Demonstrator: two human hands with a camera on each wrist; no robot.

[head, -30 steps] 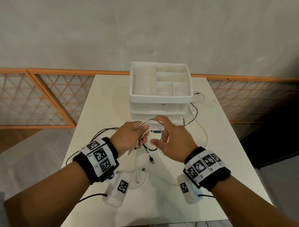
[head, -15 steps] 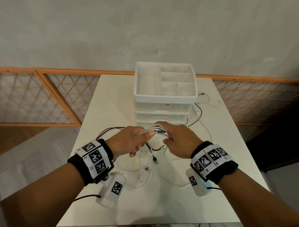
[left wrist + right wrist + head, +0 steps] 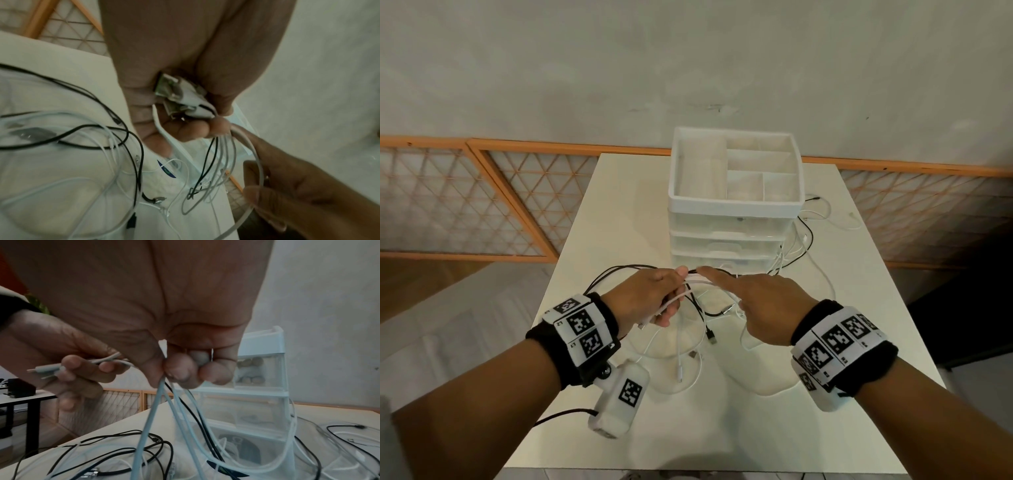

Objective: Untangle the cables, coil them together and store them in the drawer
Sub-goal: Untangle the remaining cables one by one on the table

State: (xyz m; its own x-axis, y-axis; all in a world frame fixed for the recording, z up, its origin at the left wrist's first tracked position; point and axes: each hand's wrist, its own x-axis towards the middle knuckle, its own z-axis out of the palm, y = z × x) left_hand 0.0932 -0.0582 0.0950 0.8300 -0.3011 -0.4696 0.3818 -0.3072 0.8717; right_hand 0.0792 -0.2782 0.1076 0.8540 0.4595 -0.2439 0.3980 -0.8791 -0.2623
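Observation:
Several white and black cables point(image 3: 690, 346) lie tangled on the white table point(image 3: 619, 212), in front of a white drawer unit point(image 3: 732, 240) whose drawers are closed. My left hand point(image 3: 654, 298) grips a bundle of cable ends. In the left wrist view, white connectors point(image 3: 180, 95) sit in the palm of my left hand point(image 3: 191, 131). My right hand point(image 3: 753, 298) is right beside it, and in the right wrist view my right hand point(image 3: 185, 369) pinches several strands point(image 3: 156, 410) that hang down to the table. Both hands hover just above the tabletop.
The drawer unit carries an open divided tray point(image 3: 734, 202) on top. More loose cables point(image 3: 813, 219) trail on the table to the right of the unit. A black USB plug point(image 3: 711, 337) lies below my hands. Wooden lattice panels point(image 3: 482, 205) line the wall behind.
My right hand was spread over the cables; now its fingers have closed on strands right beside my left thumb. Both hands moved slightly toward the drawer unit.

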